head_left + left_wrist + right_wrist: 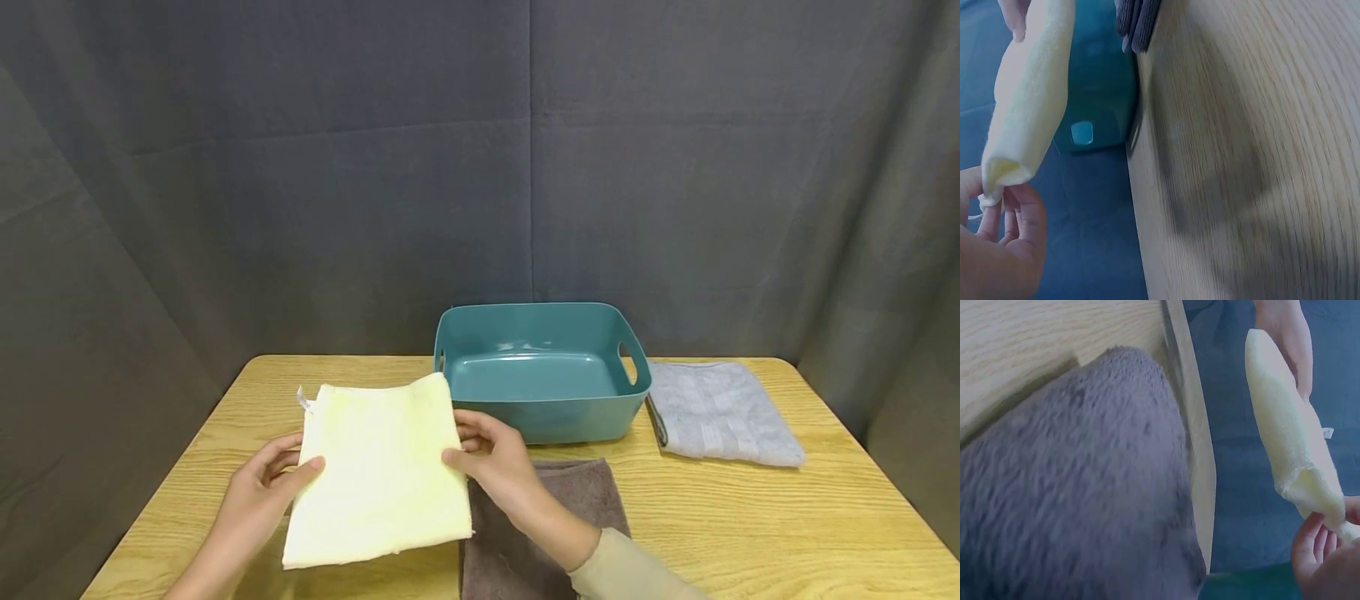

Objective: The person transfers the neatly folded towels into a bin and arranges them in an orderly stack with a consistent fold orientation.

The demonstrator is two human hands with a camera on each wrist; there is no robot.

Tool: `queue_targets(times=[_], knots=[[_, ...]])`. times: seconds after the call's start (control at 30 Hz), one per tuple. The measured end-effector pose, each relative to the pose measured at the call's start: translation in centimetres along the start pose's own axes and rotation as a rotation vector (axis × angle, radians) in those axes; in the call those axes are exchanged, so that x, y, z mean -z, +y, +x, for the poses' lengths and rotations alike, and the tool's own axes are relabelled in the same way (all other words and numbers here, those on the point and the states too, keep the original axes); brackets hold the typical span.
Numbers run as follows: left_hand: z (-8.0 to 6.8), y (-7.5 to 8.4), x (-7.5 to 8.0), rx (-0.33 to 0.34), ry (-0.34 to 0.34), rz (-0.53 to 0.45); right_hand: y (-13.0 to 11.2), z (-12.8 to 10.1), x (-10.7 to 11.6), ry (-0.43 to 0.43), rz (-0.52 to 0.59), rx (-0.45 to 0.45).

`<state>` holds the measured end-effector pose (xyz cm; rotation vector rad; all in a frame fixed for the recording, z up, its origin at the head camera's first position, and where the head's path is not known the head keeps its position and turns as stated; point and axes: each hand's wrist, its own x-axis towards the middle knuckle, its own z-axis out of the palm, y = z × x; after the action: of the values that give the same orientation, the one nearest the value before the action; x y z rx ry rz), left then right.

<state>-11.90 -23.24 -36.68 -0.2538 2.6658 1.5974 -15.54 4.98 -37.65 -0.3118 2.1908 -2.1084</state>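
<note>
A pale yellow cloth (378, 475) is pinched between thumb and fingers by the left hand (258, 492) and right hand (504, 467), above a wood-grained table (720, 517) enclosed by dark grey curtain (375, 208).

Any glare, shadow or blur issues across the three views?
Head: pale yellow towel nearly blown out, little surface detail; glossy highlights inside teal plastic bin. Left wrist: broad, soft-edged shadow on wood-grain tabletop, bluish cast. Right wrist: brown towel looks soft, smeary.

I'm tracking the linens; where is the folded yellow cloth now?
In the head view, the folded yellow cloth is left of centre, held by the left hand and right hand, in front and left of the teal plastic basket.
</note>
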Motion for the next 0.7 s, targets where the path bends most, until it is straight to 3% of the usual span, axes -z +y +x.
queue_targets(times=[0.2, 0.53, 0.7], knots=[[-0.1, 0.4, -1.2, -0.056, 0.001, -0.049, -0.1, -0.4, 1.4, 0.017, 0.004, 0.002], [-0.1, 1.5, -3.2, -0.05, -0.028, -0.106, -0.1, -1.2, 3.1, 0.066, -0.016, -0.035], [0.0, 1.9, -4.1, -0.062, -0.037, -0.133, -0.3, -1.6, 4.0, 0.073, 0.035, -0.093]])
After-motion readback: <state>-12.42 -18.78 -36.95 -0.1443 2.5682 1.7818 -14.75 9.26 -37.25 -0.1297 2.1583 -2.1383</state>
